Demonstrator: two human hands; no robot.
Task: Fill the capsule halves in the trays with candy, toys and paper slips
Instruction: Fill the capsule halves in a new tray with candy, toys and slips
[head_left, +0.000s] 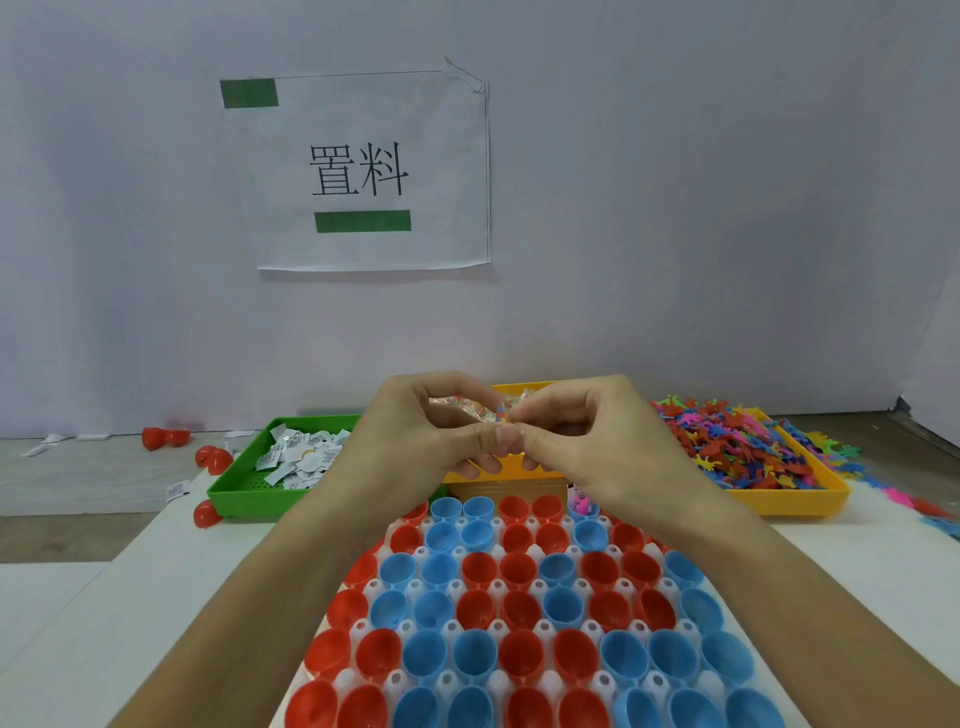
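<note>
Both hands are raised above the far end of the white capsule tray (540, 631), working at one small candy packet (470, 408) between them. The packet is clear, crinkly film with tiny coloured sweets showing through. The left hand (415, 431) pinches it with curled fingers (488, 434), and the right hand (587, 431) nips the same film from the other side, thumbs nearly touching. Below, red and blue capsule halves (480, 569) sit open side up in rows, smooth, glossy cups; one blue half (582, 506) in the far row holds a pink toy. Behind the hands stands a yellow bin (498, 473). To the left, a green bin (244, 496) holds white paper slips (301, 457). On the right, an orange tray (800, 499) is heaped with flat, bright rubbery figures (737, 447). A few loose red halves (213, 460) lie on the bench (171, 587).
</note>
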